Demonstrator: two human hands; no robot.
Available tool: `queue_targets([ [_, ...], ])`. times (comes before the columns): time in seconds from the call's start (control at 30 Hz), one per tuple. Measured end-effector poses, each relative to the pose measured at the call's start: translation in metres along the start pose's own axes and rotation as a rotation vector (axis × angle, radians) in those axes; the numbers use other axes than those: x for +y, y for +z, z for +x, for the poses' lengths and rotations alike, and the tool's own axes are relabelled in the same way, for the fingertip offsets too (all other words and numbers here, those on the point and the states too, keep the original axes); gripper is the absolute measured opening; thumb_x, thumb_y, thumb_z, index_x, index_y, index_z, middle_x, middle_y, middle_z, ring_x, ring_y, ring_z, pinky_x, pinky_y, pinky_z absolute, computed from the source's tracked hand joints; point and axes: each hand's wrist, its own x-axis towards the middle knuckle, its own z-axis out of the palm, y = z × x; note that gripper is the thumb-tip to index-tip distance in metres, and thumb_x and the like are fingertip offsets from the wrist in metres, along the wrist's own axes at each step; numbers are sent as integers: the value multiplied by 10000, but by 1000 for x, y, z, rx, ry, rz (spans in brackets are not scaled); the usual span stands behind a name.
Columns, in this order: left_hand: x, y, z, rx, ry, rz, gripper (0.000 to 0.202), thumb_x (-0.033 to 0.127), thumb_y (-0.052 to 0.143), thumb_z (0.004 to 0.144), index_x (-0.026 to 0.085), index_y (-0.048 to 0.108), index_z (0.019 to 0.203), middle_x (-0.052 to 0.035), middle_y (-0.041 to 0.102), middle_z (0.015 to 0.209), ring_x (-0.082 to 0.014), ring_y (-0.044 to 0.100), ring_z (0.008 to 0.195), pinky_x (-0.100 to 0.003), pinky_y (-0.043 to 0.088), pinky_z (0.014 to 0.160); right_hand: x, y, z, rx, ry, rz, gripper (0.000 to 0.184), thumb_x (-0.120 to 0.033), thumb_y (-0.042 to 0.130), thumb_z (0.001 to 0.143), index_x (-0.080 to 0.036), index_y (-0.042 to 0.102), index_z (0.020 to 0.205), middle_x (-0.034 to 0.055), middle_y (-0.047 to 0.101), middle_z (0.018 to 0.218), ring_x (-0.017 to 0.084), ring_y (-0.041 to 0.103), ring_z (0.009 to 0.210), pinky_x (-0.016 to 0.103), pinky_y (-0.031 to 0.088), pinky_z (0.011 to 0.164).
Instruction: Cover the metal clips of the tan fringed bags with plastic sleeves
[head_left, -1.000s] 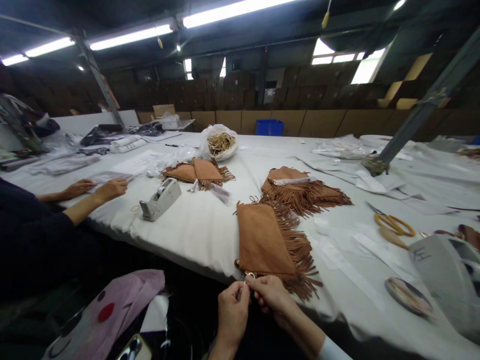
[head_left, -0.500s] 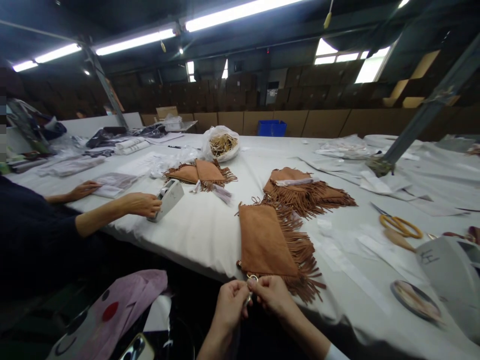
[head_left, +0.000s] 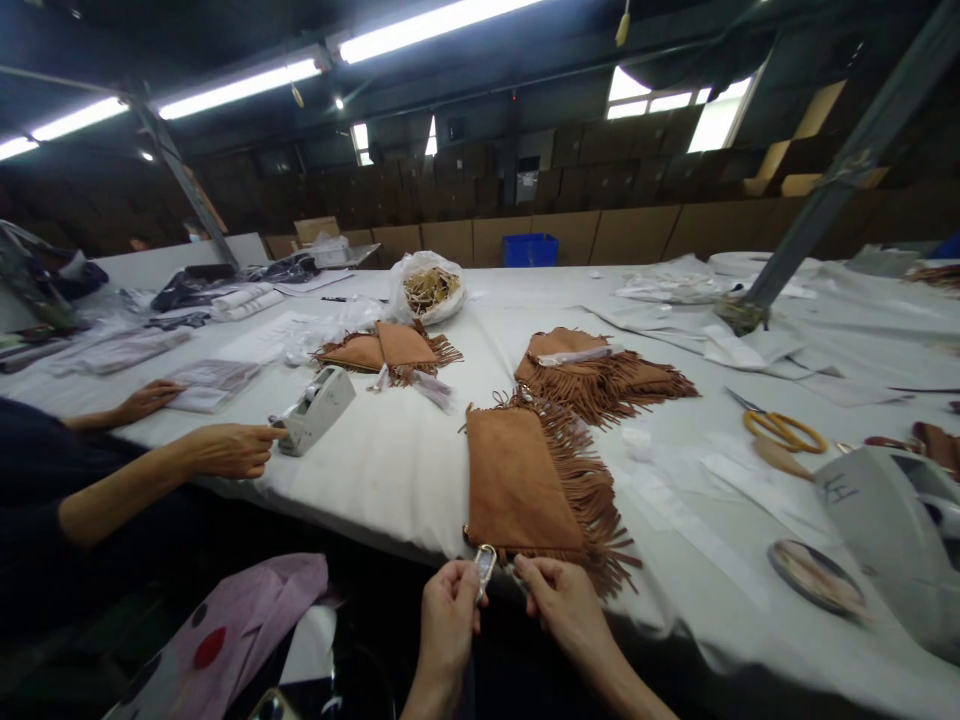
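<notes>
My left hand [head_left: 447,615] pinches a small gold-coloured metal clasp [head_left: 486,567] at the table's front edge. My right hand [head_left: 561,598] is a little to its right, thumb and finger pressed together; whatever lies between them is too small to make out. Just beyond both hands lies a brown suede pouch [head_left: 516,478] with long fringe along its right side. Behind it is a heap of more fringed brown pouches [head_left: 574,365] with a strip of clear plastic on top.
Scissors with orange handles [head_left: 784,430] and a grey tape dispenser [head_left: 892,530] are on the right. At left, a co-worker's hand [head_left: 232,450] is at another tape dispenser [head_left: 319,408]. Further back stand a bag of straw-coloured strips [head_left: 431,290] and more brown pouches [head_left: 386,348].
My hands were together at the gold-coloured clasp; now they are apart, with the clasp upright in my left hand. The co-worker's near hand has drawn back left from the tape dispenser.
</notes>
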Motion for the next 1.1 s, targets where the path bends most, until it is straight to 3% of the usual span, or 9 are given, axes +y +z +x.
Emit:
queue_targets([
  [0.1,-2,2,-3,38,58,99,456,591,587,736,137,583,685,31,522,520,-38,376,373,-183,249,388,-3,13,-7,-134,48,131,442,-541,514,773,-146,603,597,-21,520,421,59,364,324,192,232,355],
  [0.2,-3,4,-6,18,40,56,453,583,608,723,132,590,676,29,518,497,-39,374,375,-183,252,394,-6,28,-8,-163,71,272,447,-561,567,727,-136,601,593,-23,516,426,48,349,323,186,214,348],
  [0.4,5,6,-10,-101,-278,-293,458,562,708,604,139,533,580,24,518,450,-17,309,307,-176,169,351,-12,36,-7,-188,105,494,482,-617,652,632,-139,587,641,-51,483,418,33,308,309,186,187,336],
  [0.53,13,4,-10,-152,-389,-365,456,516,774,533,134,533,593,28,524,469,-14,333,311,-166,178,352,-10,35,-4,-243,81,528,498,-631,661,619,-144,559,632,-46,489,413,32,324,319,174,173,335],
  [0.67,12,-10,-6,-219,-414,-344,414,486,756,607,129,550,651,27,525,479,-21,372,333,-161,211,367,-8,37,-1,-388,121,533,494,-640,605,681,-154,531,630,-69,451,400,16,241,302,165,156,330],
  [0.8,6,-27,-4,-234,-413,-328,421,492,750,621,133,531,652,24,534,472,-16,356,329,-158,218,366,-11,34,2,-542,91,377,561,-693,466,759,-146,580,706,-50,472,409,45,304,302,170,217,337],
  [0.9,2,-34,-5,-194,-393,-250,464,546,741,605,148,503,628,23,541,448,-25,359,314,-163,237,357,-17,23,9,-379,-51,33,576,-615,314,871,-149,610,705,9,531,469,99,443,377,203,307,387],
  [1.0,4,-32,-6,-192,-342,-169,466,564,723,622,147,516,650,-25,619,527,-74,500,396,-181,347,406,-22,10,18,-89,-416,-313,330,-348,388,911,-179,658,825,46,602,672,139,558,608,227,402,556],
  [1.1,7,-30,-3,-239,-331,-162,471,559,703,649,134,578,811,-57,679,677,-103,588,493,-192,402,454,-21,7,28,-123,-674,-524,259,-160,428,864,-229,670,925,36,591,774,138,557,697,229,408,632],
])
